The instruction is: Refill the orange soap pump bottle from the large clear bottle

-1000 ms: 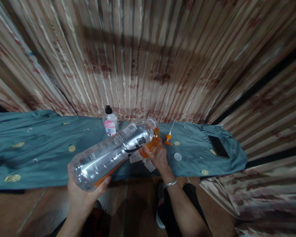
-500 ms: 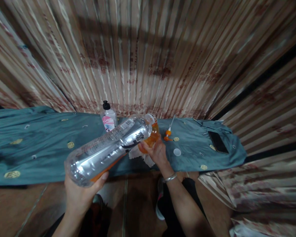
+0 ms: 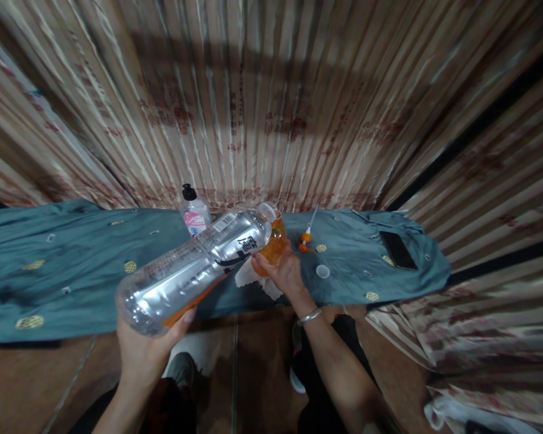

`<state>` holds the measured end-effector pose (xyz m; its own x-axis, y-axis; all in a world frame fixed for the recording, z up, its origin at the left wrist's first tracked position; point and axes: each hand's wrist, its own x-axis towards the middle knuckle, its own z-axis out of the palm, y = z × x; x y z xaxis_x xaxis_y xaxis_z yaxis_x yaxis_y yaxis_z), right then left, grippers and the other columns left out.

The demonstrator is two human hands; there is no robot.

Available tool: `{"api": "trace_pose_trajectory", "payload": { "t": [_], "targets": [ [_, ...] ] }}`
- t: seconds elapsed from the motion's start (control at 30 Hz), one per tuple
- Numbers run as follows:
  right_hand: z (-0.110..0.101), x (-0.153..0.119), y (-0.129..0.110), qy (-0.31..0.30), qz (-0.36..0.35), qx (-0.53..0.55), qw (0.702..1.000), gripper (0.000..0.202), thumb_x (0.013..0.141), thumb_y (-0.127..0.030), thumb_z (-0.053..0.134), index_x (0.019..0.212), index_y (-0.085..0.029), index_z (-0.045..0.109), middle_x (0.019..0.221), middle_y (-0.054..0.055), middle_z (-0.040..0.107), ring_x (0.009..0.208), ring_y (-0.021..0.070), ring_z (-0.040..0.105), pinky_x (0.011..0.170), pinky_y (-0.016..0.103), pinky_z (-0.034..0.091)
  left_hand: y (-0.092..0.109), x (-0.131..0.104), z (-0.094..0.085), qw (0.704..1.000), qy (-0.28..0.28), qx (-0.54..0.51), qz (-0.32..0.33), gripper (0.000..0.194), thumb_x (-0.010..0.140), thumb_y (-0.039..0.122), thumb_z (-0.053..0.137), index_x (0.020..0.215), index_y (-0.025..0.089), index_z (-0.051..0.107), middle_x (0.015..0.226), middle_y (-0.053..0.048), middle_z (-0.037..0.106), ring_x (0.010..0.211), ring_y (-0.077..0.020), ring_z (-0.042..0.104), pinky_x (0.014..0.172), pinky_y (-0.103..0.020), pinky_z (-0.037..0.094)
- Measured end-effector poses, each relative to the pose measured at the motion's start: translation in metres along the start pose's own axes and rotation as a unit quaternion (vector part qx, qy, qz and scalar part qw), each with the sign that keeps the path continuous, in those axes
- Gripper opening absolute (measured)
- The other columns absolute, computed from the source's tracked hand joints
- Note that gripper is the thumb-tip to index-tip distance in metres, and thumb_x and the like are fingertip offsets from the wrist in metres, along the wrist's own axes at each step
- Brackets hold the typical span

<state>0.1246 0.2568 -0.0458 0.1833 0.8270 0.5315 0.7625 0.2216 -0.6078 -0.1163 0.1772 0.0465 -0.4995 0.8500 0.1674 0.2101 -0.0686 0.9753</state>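
My left hand (image 3: 151, 343) is wrapped round the base of a large clear bottle (image 3: 194, 271) with a silver label. The bottle is tilted, its mouth up and to the right, right by the neck of an orange bottle (image 3: 274, 244). Closed round that orange bottle is my right hand (image 3: 285, 271), with a bracelet on the wrist. White tissue (image 3: 257, 280) lies beneath it. An orange pump head (image 3: 305, 239) with a clear tube and a small white cap (image 3: 323, 271) rest to the right. Whether liquid passes between the bottles cannot be made out.
A clear bottle with a black top and pink label (image 3: 194, 214) stands behind the large bottle. A black phone (image 3: 398, 250) lies at the right on the teal cloth (image 3: 85, 265). A striped curtain (image 3: 253, 108) hangs close behind.
The view has shifted slightly, and the things on the cloth appear a little higher or further left. Both hands keep their holds, and the large bottle stays tilted against the orange one.
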Motion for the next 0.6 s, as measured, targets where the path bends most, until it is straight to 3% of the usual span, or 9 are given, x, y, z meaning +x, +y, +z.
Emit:
{"api": "trace_pose_trajectory", "payload": {
  "t": [0.23,0.6],
  "targets": [
    [-0.003,0.002,-0.002,-0.009,0.046,0.046,0.998,0.062,0.077,-0.043,0.08,0.125,-0.016,0.052,0.104,0.016,0.076,0.096,0.0335,0.076,0.082,0.049,0.064,0.002,0.003,0.0,1.0,-0.021,0.0,-0.002,0.101,0.031,0.044,0.087,0.12,0.009,0.053,0.12,-0.026,0.066,0.114,-0.0427,0.062,0.111,-0.063,0.039],
    [-0.006,0.002,-0.003,-0.009,0.046,0.041,0.998,0.059,0.08,-0.046,0.077,0.125,-0.019,0.052,0.107,0.014,0.075,0.099,0.0324,0.075,0.084,0.048,0.063,-0.007,0.012,-0.004,0.997,-0.072,-0.009,0.03,0.087,0.043,0.047,0.089,0.12,0.017,0.061,0.119,-0.017,0.071,0.111,-0.037,0.067,0.108,-0.06,0.046]
  ]
}}
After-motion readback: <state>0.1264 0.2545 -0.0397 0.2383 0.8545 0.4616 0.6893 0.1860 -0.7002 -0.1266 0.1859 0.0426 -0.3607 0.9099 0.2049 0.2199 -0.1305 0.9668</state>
